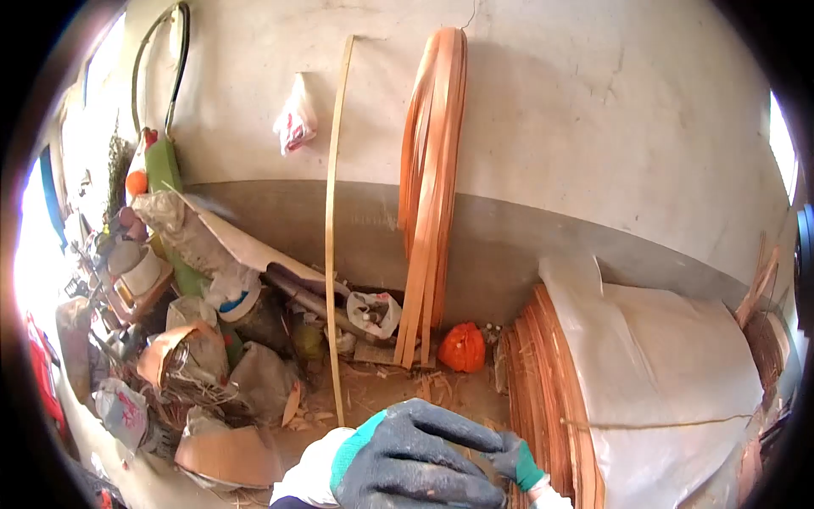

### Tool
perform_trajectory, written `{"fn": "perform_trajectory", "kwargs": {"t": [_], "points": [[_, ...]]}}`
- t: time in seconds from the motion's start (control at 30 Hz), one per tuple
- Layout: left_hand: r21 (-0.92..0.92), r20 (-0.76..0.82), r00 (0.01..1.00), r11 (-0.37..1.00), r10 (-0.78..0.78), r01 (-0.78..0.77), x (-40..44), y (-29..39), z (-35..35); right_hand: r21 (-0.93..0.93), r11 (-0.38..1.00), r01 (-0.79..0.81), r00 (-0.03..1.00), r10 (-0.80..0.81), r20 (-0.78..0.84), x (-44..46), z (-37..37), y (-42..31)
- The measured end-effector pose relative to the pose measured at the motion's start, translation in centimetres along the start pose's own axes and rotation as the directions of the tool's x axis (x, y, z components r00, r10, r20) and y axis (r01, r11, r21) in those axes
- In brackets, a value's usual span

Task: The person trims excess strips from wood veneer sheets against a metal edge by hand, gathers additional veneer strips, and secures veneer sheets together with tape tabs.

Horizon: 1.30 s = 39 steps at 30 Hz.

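Observation:
My left hand, in a dark-coated glove with a green cuff, is large at the bottom centre. Its fingers are stretched out towards the right, with gaps between some of them, and the palm side is hidden. Beside its fingertips is my right hand, in a matching glove. The right fingers look closed against the tip of the left hand's upper finger; what they grip, if anything, cannot be made out. Right of the hands stands a stack of reddish-brown wood sheets, partly covered by whitish plastic sheeting.
Long orange-brown strips hang on the wall beside a thin pale strip. An orange bag lies at the wall's foot. Sacks, a broken basket and a curved brown piece clutter the left floor. A white bag hangs above.

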<state>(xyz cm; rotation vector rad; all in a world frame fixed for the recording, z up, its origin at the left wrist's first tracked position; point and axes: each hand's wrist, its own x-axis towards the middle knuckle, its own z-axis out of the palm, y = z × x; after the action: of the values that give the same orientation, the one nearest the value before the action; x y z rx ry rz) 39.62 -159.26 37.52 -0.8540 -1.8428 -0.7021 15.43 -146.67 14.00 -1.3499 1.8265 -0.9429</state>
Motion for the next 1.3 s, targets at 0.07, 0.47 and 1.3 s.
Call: {"fn": "perform_trajectory", "kwargs": {"t": [0.07, 0.47, 1.3], "points": [[-0.037, 0.026, 0.999, 0.999, 0.026, -0.025, 0.4, -3.9, -1.6, -0.034, 0.999, 0.013, 0.999, -0.014, -0.032, 6.0, -2.8, -1.8], [-0.02, 0.009, 1.0, 1.0, -0.01, 0.01, -2.5, -19.2, -11.8, 0.331, 0.856, 0.397, 0.918, -0.368, -0.151, 46.3, -9.7, -12.5], [-0.537, -0.592, 0.239, 0.598, -0.77, 0.596, -22.4, -35.0, -36.6, 0.089, 0.76, 0.644, 0.589, -0.418, -0.692, 68.1, -15.9, -33.4]]}}
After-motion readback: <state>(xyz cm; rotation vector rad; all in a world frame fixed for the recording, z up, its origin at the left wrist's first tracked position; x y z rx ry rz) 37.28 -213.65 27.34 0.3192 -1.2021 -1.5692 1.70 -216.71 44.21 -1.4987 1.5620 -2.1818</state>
